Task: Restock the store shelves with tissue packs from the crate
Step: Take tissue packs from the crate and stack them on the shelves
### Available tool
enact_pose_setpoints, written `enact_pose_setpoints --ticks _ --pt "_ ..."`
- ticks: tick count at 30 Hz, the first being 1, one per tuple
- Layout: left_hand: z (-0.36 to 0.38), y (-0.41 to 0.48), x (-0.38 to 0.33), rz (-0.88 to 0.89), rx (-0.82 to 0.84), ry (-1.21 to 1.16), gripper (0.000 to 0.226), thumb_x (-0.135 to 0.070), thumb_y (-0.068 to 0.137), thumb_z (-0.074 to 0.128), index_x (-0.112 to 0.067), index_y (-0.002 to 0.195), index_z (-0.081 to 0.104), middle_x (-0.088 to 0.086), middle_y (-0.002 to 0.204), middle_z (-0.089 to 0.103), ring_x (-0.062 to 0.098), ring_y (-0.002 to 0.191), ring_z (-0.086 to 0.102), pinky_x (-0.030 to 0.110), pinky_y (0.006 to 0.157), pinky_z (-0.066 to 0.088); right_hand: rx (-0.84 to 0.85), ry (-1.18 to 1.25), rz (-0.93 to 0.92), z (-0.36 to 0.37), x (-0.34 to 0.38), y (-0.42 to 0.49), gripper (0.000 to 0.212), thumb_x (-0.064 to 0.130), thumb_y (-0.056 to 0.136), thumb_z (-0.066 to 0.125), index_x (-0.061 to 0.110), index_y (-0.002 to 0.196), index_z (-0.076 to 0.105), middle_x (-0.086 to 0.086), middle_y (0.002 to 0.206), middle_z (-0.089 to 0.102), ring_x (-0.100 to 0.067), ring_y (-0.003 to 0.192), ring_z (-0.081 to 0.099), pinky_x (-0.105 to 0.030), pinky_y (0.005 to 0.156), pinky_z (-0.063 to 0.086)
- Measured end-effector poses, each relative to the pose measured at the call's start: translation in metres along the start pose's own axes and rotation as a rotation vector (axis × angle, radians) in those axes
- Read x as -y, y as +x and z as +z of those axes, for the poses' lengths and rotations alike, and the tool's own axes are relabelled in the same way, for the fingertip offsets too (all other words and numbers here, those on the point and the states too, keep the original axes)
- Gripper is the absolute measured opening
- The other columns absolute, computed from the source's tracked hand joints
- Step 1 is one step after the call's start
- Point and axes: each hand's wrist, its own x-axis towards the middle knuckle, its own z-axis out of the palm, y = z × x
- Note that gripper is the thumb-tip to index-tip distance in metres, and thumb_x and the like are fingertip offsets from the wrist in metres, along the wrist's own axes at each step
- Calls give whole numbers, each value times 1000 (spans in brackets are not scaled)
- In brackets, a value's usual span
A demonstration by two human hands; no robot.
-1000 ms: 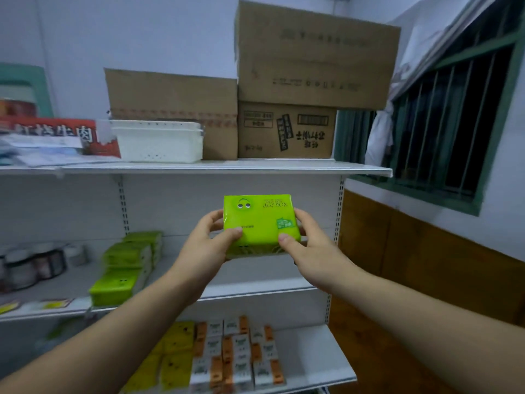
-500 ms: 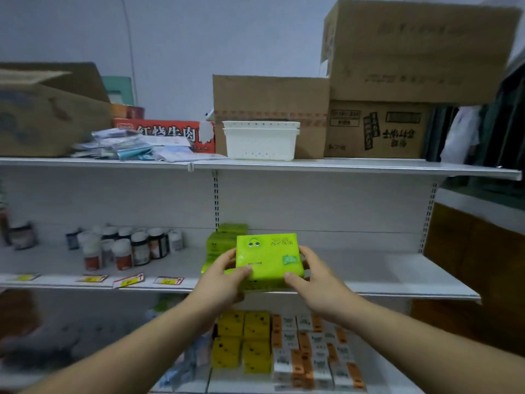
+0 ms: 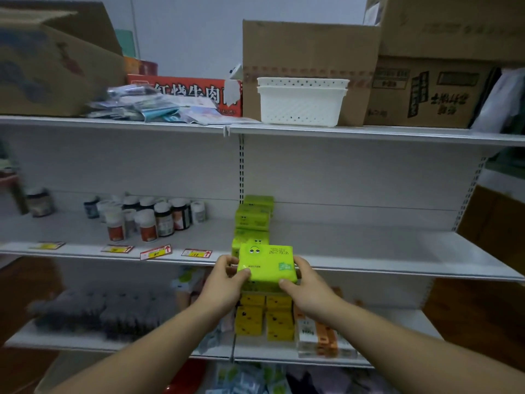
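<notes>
At centre frame, the left hand (image 3: 224,282) and right hand (image 3: 308,285) each grip an end of the green tissue pack (image 3: 267,265). It looks light, soft and slick-wrapped, so holding it by the ends suits it.

Dim, flat, bluish indoor light; soft shade beneath the top shelf (image 3: 369,133); left edge smeared by blur, the dark goods (image 3: 99,311) there shapeless; wide-angle bend tilts the corner boxes (image 3: 454,27); the central pack (image 3: 267,265) is fairly sharp.
</notes>
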Motion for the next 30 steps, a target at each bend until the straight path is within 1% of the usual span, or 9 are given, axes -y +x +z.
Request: enact_pose_setpoints --ticks 5,9,13,16,19,23,25,27,30 --pt "11 40 1 -5 -50 39 28 -16 91 58 -12 117 52 6 109 59 21 97 57 37 89 47 -13 -15 18 6 -10 50 54 21 91 59 21 140 38 -5 130 54 -19 100 53 -25 81 40" --pt "19 88 -1 -18 -125 147 32 -17 93 54 -12 124 52 6 101 58 19 78 56 27 60 44 2 -30 26 12 -18 101 52 22 94 53 21 143 34 -3 139 49 -24 123 48 -26 93 38" --pt "28 136 0 -70 -200 198 37 -15 94 52 -12 131 50 10 110 61 20 88 54 24 73 37 37 -16 49 20 -27 155 49 20 94 50 23 141 36 -5 135 53 -28 119 51 -28 91 40" --pt "38 160 0 -104 -188 136 40 -9 94 50 -8 134 47 11 115 60 16 85 54 25 69 41 57 9 72 24 -35 189 47 20 95 49 23 140 37 -7 131 56 -29 114 54 -29 90 42" --pt "40 176 5 -123 -193 72 40 -7 94 50 -8 134 46 8 113 59 18 91 55 27 75 41 52 49 56 28 -41 210 46 20 93 50 25 138 39 -8 129 57 -29 112 56 -33 93 45" --pt "39 186 17 -127 -201 25 47 -7 92 54 -12 137 43 6 120 59 21 101 57 34 86 48 96 87 37 34 -54 225 55 23 90 55 27 141 35 -5 135 52 -26 118 53 -40 100 45" --pt "38 184 22 -113 -175 48 52 -7 90 56 -15 139 39 5 121 57 19 102 56 32 84 46 99 96 36 33 -55 220 56 23 89 57 28 140 35 -4 136 51 -24 120 52 -37 101 44" --pt "37 181 24 -93 -156 77 60 -11 89 60 -18 143 34 3 132 52 17 106 54 30 84 45 98 93 42 31 -57 216 56 23 90 59 25 140 36 -4 139 48 -23 123 50 -30 100 41" --pt "33 172 30 -111 -148 87 72 -21 87 64 -22 147 23 3 147 38 22 125 47 40 96 46 98 51 44 27 -62 204 69 30 90 59 22 148 23 -6 150 34 -23 136 37 -35 109 35"
